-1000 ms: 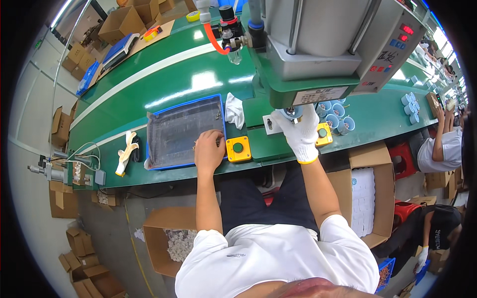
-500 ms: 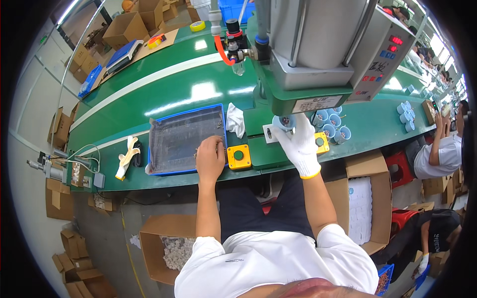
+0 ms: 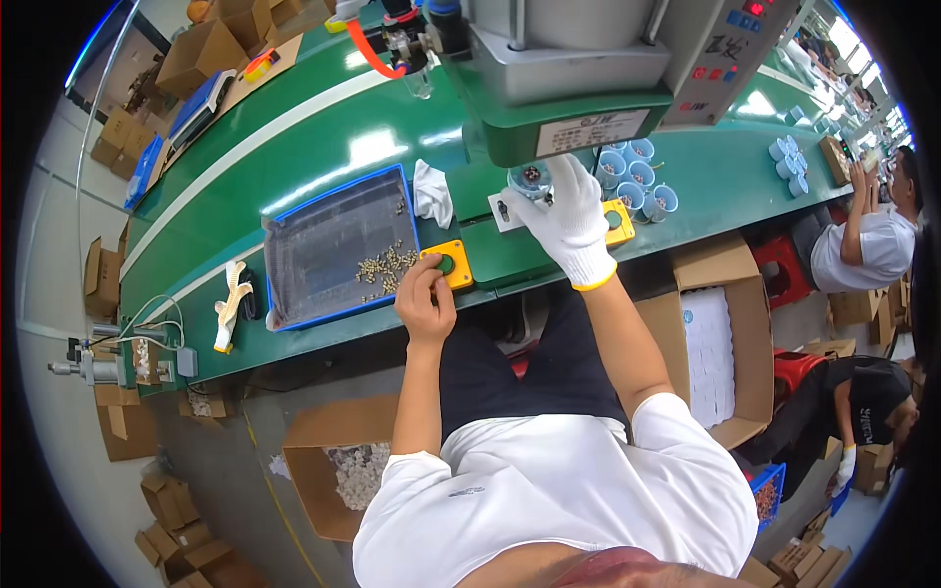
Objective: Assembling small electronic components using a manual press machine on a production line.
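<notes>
My bare left hand [image 3: 427,300] is at the front right corner of a blue-rimmed tray [image 3: 338,316], beside a yellow box with a green push button [image 3: 445,264]. Its fingers are curled together; whatever they hold, if anything, is hidden. Small brass-coloured metal parts [image 3: 384,267] lie scattered on the tray's dark bottom. In a white knitted glove, my right hand [image 3: 572,223] has thumb and fingers around a light blue cup [image 3: 518,182] beneath the green press head [image 3: 515,142]. Small dark parts show inside the cup. A second yellow button box [image 3: 618,223] stands right of that hand.
Several light blue cups [image 3: 639,174] with small parts stand right of the press. A white cloth [image 3: 431,194] and a loose glove [image 3: 231,306] lie on the green bench. Open cartons [image 3: 725,255] stand below the bench edge. Co-workers sit at the right.
My left hand has come out of the tray towards the left button box, uncovering the brass-coloured parts. My right hand stays at the cup under the press. The whole view has shifted.
</notes>
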Demonstrator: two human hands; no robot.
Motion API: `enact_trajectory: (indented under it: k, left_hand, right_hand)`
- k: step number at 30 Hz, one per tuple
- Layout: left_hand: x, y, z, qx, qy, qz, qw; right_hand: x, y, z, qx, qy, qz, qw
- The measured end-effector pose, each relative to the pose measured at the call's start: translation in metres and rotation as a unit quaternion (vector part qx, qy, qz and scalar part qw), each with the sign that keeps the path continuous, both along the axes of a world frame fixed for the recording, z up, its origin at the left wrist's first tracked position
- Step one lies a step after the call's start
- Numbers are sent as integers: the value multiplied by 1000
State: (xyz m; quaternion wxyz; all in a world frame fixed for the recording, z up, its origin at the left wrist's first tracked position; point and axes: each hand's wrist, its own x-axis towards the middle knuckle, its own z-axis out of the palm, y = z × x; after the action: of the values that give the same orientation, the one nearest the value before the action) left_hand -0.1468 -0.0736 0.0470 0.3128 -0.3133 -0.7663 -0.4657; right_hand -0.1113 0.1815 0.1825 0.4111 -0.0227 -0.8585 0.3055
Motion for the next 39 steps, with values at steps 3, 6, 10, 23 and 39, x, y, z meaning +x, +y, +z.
enact_trajectory:
  k: [3, 6, 10, 23, 39]
  left_hand:
    - [1, -3, -7, -1, -11, 1, 1000]
    - [1, -4, -12, -6, 3, 1, 1000]
    - [-1, -7, -12, 6, 34, -12, 999]
    - [1, -4, 4, -91, 89, -17, 992]
    - [-23, 59, 65, -46, -86, -33, 995]
  right_hand:
    - [4, -1, -4, -3, -24, -6, 1000]
    - [10, -3, 0, -94, -140, 15, 986]
    - [29, 8, -21, -45, 13, -33, 998]
    - [79, 89, -98, 145, 123, -49, 981]
    - [81, 104, -99, -16, 157, -19, 987]
